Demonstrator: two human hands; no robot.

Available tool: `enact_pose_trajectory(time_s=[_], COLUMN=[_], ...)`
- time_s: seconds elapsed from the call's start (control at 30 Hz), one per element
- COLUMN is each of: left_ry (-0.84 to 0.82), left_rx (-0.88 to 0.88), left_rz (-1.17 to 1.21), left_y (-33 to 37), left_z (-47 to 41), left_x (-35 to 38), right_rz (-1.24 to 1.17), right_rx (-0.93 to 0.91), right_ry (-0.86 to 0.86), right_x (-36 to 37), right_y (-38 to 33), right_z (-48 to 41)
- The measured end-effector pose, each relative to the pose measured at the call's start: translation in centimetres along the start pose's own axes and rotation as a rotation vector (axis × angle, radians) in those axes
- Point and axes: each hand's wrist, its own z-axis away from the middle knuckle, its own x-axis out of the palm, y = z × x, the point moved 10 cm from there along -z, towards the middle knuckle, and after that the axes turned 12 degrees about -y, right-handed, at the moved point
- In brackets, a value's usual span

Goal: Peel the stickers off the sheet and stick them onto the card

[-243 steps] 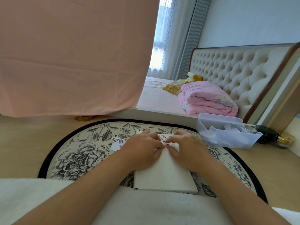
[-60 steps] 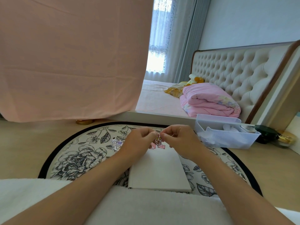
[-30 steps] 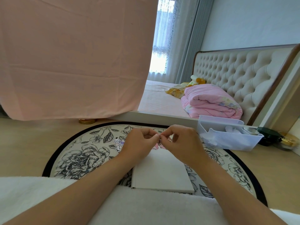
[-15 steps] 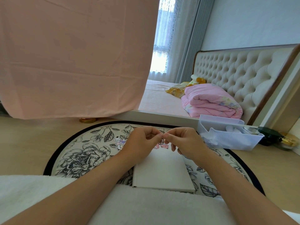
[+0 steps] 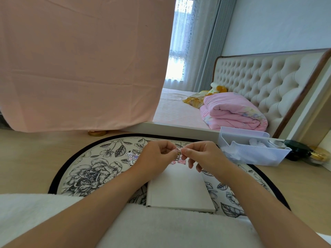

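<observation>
Just above the far end of the card, a small cartoon sticker (image 5: 178, 152) with yellow and dark print is held in the air between both hands; its drawing is too small to read. The left hand (image 5: 157, 156) pinches its left edge between thumb and forefinger, with the other fingers curled into the palm. The right hand (image 5: 202, 156) pinches the right edge the same way, its remaining fingers loosely bent and hanging down. The white card (image 5: 179, 190) lies flat below them, its near edge tucked against a white fleecy cloth (image 5: 161, 228) on the lap. Pink stickers (image 5: 180, 161) already sit on the card's far end, just under the hands. A cut-out cartoon sticker piece (image 5: 131, 157) lies on the round floral rug (image 5: 93, 172), left of the left hand. To the right stands a clear plastic bin (image 5: 250, 154), with a dark jar (image 5: 297, 149) beside it. Behind are a folded pink quilt (image 5: 231, 111) on the bed, a tufted headboard (image 5: 259, 77) and a hanging pink sheet (image 5: 80, 59).
</observation>
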Motion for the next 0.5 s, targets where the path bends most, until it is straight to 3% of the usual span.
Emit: enact_pose_trajectory(time_s=[0.5], left_ry=[0.010], left_rx=[-0.002], left_rz=[-0.012], left_y=[-0.1], left_z=[0.0], left_x=[0.0], right_rz=[0.654], right_rx=[-0.224], right_ry=[0.215], right_x=[0.0], right_y=[-3.5], right_z=[0.6])
